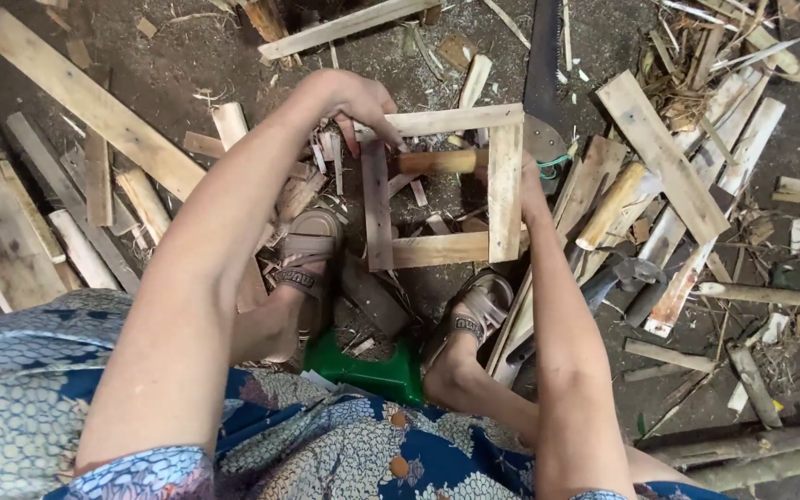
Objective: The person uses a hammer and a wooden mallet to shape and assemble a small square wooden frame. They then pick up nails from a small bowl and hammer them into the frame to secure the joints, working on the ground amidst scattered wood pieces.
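Steadying a light, stiff wooden frame (442, 185) by its top slat, the left hand (356, 100) pinches it; the right hand (528, 176), mostly hidden, apparently grips a hammer handle (437, 162)

Left arm: bare, enters from lower left of the frame, runs diagonally up toward upper centre. Elbow low, forearm nearly straight. Left hand (354, 102) at upper centre, knuckles up, wrist bent forward, fingers curled downward with tips pressed together.

Right arm: bare, enters from bottom right of centre, runs almost straight up the frame. Forearm upright, slightly leaning left. Right hand (525, 181) at centre, largely hidden; only wrist and back of hand show, fingers not visible, grip cannot be judged.

Hands near each other, left higher than right, not touching.
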